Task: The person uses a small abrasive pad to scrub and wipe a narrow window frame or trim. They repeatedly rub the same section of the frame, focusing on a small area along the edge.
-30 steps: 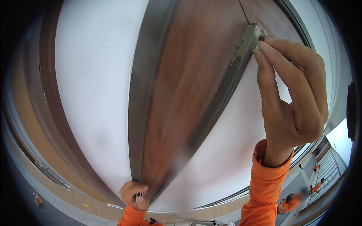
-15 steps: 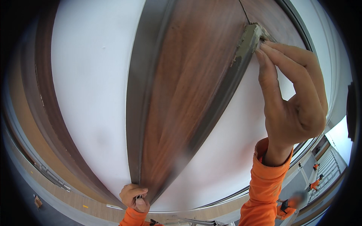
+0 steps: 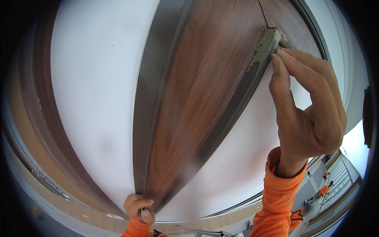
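Note:
My right hand [image 3: 310, 106] is raised, its thumb and fingertips pinched close together beside the upper end of a dark trim strip [image 3: 233, 108]. A rough grey-green patch [image 3: 265, 45], like filler, covers that end of the strip. Whatever the fingertips hold is too small to make out. Low down, my left hand [image 3: 137, 207] is closed around a small thing with a shiny metal-like end [image 3: 144, 208], close to the lower end of a reddish-brown wood-grain panel [image 3: 193, 87]. Most of that small thing is hidden in the fingers.
White wall panels [image 3: 94, 79] flank the wood-grain panel, with another dark strip [image 3: 152, 91] on its left. Far below at the right, people in orange [image 3: 323, 190] are near a ladder-like metal frame [image 3: 337, 183]. Metal parts [image 3: 209, 232] show at the lower edge.
The view has shifted slightly, so the panel and strips sit a little further right and lower. My right hand stays pinched at the strip's end; my left hand keeps its grip.

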Motion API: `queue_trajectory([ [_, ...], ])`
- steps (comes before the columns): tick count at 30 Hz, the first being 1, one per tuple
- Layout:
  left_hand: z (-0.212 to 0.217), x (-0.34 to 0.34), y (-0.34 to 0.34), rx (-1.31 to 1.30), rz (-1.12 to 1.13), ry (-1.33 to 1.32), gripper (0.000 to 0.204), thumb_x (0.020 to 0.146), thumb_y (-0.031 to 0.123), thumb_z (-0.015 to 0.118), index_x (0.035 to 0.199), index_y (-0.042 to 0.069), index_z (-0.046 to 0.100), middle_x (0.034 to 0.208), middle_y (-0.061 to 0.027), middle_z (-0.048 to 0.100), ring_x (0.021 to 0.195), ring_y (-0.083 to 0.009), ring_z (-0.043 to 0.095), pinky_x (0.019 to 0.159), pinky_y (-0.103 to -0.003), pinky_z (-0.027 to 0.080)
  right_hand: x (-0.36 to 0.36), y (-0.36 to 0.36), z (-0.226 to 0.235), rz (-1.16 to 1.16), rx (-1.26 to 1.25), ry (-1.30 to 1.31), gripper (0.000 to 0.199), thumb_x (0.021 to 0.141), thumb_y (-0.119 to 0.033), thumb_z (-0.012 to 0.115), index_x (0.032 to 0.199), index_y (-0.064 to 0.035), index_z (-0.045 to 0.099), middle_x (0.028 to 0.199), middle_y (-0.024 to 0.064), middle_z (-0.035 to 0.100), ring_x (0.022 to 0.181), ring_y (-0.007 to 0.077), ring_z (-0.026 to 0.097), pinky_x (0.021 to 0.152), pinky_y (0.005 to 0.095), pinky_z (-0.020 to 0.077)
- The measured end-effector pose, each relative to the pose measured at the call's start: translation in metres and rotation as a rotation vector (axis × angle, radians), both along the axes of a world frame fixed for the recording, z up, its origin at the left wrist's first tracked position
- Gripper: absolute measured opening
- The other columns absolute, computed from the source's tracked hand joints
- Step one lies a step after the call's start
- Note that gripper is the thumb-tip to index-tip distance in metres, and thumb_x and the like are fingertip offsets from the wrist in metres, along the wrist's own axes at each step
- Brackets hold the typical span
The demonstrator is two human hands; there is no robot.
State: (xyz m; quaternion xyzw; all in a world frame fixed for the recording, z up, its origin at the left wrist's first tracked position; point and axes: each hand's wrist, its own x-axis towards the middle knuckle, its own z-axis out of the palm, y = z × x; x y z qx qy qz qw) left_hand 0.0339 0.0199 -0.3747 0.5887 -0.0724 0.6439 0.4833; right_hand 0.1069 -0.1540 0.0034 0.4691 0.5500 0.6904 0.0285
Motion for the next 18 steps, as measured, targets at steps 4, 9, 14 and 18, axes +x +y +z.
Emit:
queue_trajectory([
  [4,-0.002,0.003,-0.002,-0.018,0.006,-0.024,0.040,0.099,0.042,0.052,0.079,0.011,0.067,0.054,0.0008,0.056,0.044,-0.0143,0.049,0.049,-0.030,0.036,0.002,0.000,0.002,-0.002,0.018,-0.009,0.018,0.076,0.014,0.078,0.092,0.0068,0.073,0.087,0.0182,0.075,0.076,0.0211,0.073,0.065,0.0257,0.0578],
  [9,0.001,0.003,-0.002,-0.031,0.009,-0.021,0.039,0.099,0.041,0.052,0.079,0.011,0.067,0.054,0.0006,0.056,0.044,-0.0143,0.050,0.049,-0.029,0.036,0.007,0.004,0.002,-0.005,0.074,-0.039,0.018,0.077,0.013,0.078,0.093,0.0063,0.073,0.087,0.0175,0.075,0.073,0.0187,0.071,0.062,0.0234,0.0555],
  [14,-0.001,0.003,-0.001,-0.014,0.025,-0.024,0.038,0.099,0.040,0.053,0.080,0.011,0.067,0.054,0.0009,0.056,0.045,-0.0143,0.050,0.049,-0.029,0.037,0.005,0.003,-0.001,-0.004,0.095,0.056,0.018,0.080,0.011,0.077,0.096,0.0051,0.074,0.089,0.0157,0.075,0.074,0.0171,0.070,0.064,0.0222,0.0540],
  [18,-0.012,0.009,0.015,0.016,0.041,-0.018,0.037,0.098,0.040,0.053,0.080,0.012,0.067,0.054,0.0012,0.056,0.045,-0.0145,0.051,0.049,-0.029,0.037,0.009,0.011,-0.011,0.004,0.078,0.103,0.018,0.081,0.010,0.077,0.098,0.0046,0.074,0.090,0.0152,0.075,0.076,0.0170,0.070,0.065,0.0227,0.0544],
])
